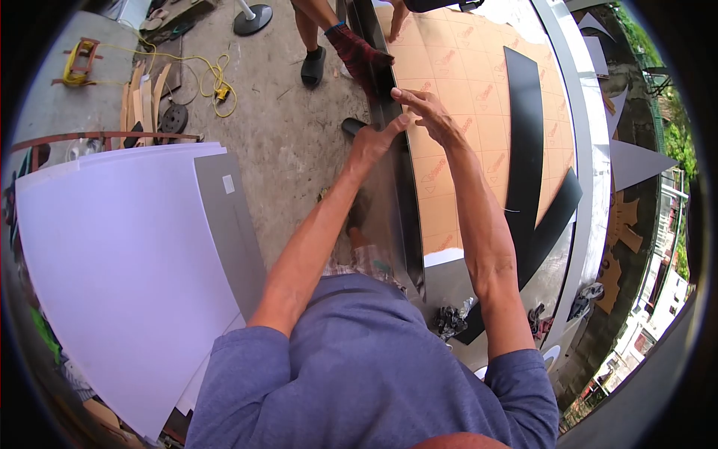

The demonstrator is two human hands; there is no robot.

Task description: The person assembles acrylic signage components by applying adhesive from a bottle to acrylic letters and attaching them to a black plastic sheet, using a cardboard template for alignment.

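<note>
A long black strip [408, 198] stands along the near edge of the worktable, beside a sheet covered in printed brown paper [441, 176]. My left hand [374, 142] grips the strip from its outer side, thumb stretched toward the top edge, the other fingers mostly hidden. From the table side, my right hand [428, 114] closes on the same edge slightly farther along, index finger and thumb at the rim. Farther up, another person's hand in a dark red glove [357, 52] rests at the strip; that person's bare hand [399, 19] is over the sheet.
Two loose black strips, one long [525, 135] and one slanted [553, 224], lie on the table at right. Large white sheets [120, 247] are stacked at left beside a grey panel [228, 202]. A yellow cord [217, 71] trails over the concrete floor. Crumpled plastic [451, 320] lies near me.
</note>
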